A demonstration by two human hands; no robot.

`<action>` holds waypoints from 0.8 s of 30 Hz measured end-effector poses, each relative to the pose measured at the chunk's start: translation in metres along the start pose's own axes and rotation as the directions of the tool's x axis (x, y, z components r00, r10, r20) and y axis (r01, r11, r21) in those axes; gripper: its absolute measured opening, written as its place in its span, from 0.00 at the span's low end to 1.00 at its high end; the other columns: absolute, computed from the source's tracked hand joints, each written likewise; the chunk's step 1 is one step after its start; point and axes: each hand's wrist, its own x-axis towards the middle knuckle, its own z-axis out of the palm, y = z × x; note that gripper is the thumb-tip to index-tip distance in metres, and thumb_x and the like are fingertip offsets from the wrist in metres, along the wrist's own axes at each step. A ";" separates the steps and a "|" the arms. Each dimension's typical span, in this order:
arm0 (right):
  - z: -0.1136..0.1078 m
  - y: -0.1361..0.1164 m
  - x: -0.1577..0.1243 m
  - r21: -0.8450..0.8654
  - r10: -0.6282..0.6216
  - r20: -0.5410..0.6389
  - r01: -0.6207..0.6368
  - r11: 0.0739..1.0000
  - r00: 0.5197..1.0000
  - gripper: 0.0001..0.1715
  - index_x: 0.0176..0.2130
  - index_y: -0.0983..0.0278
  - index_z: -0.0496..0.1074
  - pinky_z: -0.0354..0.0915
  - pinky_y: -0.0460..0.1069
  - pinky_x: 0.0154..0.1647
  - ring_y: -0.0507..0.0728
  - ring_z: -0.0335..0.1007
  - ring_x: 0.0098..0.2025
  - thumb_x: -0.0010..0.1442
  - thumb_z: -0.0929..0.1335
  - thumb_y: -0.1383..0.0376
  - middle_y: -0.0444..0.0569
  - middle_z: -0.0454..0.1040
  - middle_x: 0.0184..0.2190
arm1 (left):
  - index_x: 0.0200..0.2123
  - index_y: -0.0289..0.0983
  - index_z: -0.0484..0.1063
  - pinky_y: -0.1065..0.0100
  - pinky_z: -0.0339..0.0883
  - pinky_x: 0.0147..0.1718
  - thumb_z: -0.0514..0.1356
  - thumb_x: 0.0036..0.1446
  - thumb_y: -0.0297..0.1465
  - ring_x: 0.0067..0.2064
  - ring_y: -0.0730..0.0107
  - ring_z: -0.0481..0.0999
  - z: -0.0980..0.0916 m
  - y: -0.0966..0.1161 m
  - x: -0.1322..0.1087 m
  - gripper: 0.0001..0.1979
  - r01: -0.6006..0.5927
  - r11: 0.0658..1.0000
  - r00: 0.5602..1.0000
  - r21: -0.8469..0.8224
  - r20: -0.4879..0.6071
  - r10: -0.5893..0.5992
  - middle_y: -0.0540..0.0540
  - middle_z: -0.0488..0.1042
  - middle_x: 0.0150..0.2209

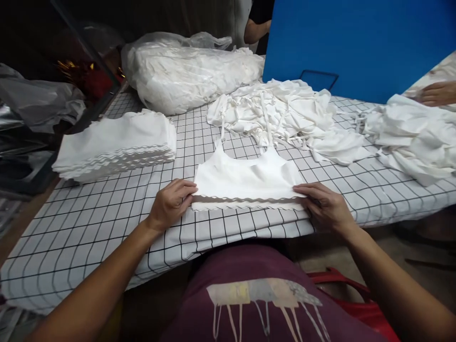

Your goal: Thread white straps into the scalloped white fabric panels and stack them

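A white strappy camisole top (245, 175) lies flat on the checked tablecloth in front of me, its two thin straps stretching away toward a heap of white garments. Wavy edging runs along its lower hem, where a greyish band shows between two layers. My left hand (171, 202) pinches the hem's left corner between thumb and fingers. At the opposite corner, my right hand (326, 206) grips the hem the same way, fingers on top. To the left sits a neat stack of folded white garments (117, 140) with similar wavy edges.
Loose white garments (278, 109) are heaped beyond the top, with another pile (416, 133) at right. Behind stand a stuffed clear plastic bag (192, 71) and a large blue board (356, 42). Another person's hand (440, 93) is at far right. The checked tablecloth (96, 213) hangs over the near edge.
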 end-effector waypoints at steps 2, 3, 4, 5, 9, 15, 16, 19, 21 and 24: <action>-0.001 -0.003 -0.001 -0.002 -0.006 -0.012 0.006 1.000 1.000 0.14 0.48 0.58 0.77 0.73 0.56 0.52 0.59 0.76 0.48 0.65 0.66 0.66 0.51 0.78 0.47 | 0.42 0.36 0.77 0.60 0.74 0.44 0.58 0.58 0.22 0.45 0.62 0.77 -0.002 0.001 -0.003 0.11 -0.007 1.000 1.000 0.001 0.006 0.007 0.42 0.78 0.43; -0.001 -0.004 -0.002 -0.003 -0.007 -0.012 0.007 1.000 1.000 0.14 0.48 0.58 0.77 0.72 0.57 0.52 0.59 0.76 0.48 0.65 0.66 0.65 0.51 0.78 0.46 | 0.42 0.37 0.77 0.60 0.74 0.45 0.58 0.59 0.22 0.46 0.61 0.77 -0.002 0.001 -0.004 0.11 -0.013 1.000 1.000 0.001 0.013 0.013 0.42 0.78 0.43; -0.002 -0.004 -0.003 -0.004 -0.012 -0.008 0.012 1.000 1.000 0.14 0.48 0.58 0.77 0.72 0.57 0.52 0.60 0.75 0.49 0.65 0.65 0.65 0.51 0.78 0.46 | 0.43 0.37 0.76 0.59 0.74 0.46 0.58 0.59 0.22 0.47 0.61 0.77 -0.002 0.002 -0.006 0.11 -0.021 1.000 1.000 -0.002 0.023 0.021 0.42 0.78 0.44; -0.002 -0.005 -0.003 -0.004 -0.020 -0.003 0.020 1.000 1.000 0.14 0.47 0.58 0.78 0.71 0.58 0.53 0.60 0.75 0.49 0.65 0.65 0.65 0.51 0.79 0.46 | 0.43 0.37 0.76 0.59 0.74 0.46 0.59 0.59 0.22 0.47 0.61 0.76 -0.001 0.002 -0.008 0.11 -0.028 1.000 0.999 -0.006 0.033 0.028 0.42 0.78 0.44; -0.004 -0.006 -0.005 -0.019 -0.049 0.008 0.049 0.999 0.999 0.13 0.47 0.58 0.78 0.69 0.60 0.54 0.60 0.74 0.50 0.66 0.65 0.65 0.51 0.80 0.46 | 0.44 0.40 0.76 0.57 0.73 0.47 0.59 0.59 0.23 0.48 0.59 0.76 0.004 0.003 -0.013 0.12 -0.020 0.999 0.999 -0.025 0.048 0.021 0.44 0.78 0.44; -0.006 -0.005 -0.014 -0.064 -0.051 0.040 0.053 0.997 0.998 0.14 0.49 0.57 0.77 0.67 0.59 0.52 0.61 0.73 0.52 0.67 0.65 0.65 0.50 0.79 0.48 | 0.47 0.43 0.74 0.55 0.74 0.48 0.59 0.59 0.23 0.48 0.58 0.76 0.006 0.004 -0.022 0.14 -0.030 0.999 0.999 -0.036 0.041 0.032 0.45 0.77 0.44; -0.008 -0.005 -0.017 -0.088 -0.054 0.054 0.059 0.994 0.997 0.14 0.49 0.57 0.76 0.66 0.60 0.52 0.61 0.72 0.52 0.67 0.65 0.64 0.50 0.79 0.49 | 0.47 0.43 0.74 0.54 0.74 0.48 0.59 0.59 0.22 0.48 0.58 0.76 0.005 0.004 -0.024 0.15 -0.039 0.999 0.998 -0.035 0.049 0.041 0.45 0.77 0.44; -0.017 -0.009 -0.021 -0.181 -0.061 0.086 0.076 0.981 0.994 0.13 0.49 0.55 0.76 0.64 0.61 0.50 0.63 0.71 0.51 0.65 0.68 0.60 0.50 0.78 0.50 | 0.49 0.44 0.73 0.53 0.74 0.48 0.59 0.59 0.24 0.51 0.56 0.75 0.000 0.005 -0.026 0.16 -0.051 0.998 0.995 -0.033 0.088 0.054 0.44 0.76 0.46; -0.024 -0.015 -0.015 -0.229 -0.058 0.060 0.071 0.971 0.996 0.14 0.48 0.56 0.76 0.64 0.61 0.47 0.63 0.71 0.48 0.63 0.69 0.58 0.52 0.77 0.48 | 0.50 0.45 0.72 0.54 0.74 0.48 0.59 0.60 0.26 0.54 0.55 0.73 -0.004 0.008 -0.018 0.15 -0.035 0.998 0.991 -0.051 0.125 0.041 0.44 0.75 0.49; -0.022 -0.029 0.009 -0.236 -0.071 -0.016 0.065 0.969 0.997 0.17 0.52 0.56 0.74 0.65 0.61 0.48 0.63 0.70 0.50 0.65 0.67 0.57 0.54 0.75 0.50 | 0.53 0.45 0.71 0.54 0.73 0.51 0.58 0.63 0.30 0.59 0.55 0.70 0.000 0.018 0.008 0.15 -0.006 0.998 0.993 -0.070 0.117 0.014 0.43 0.72 0.55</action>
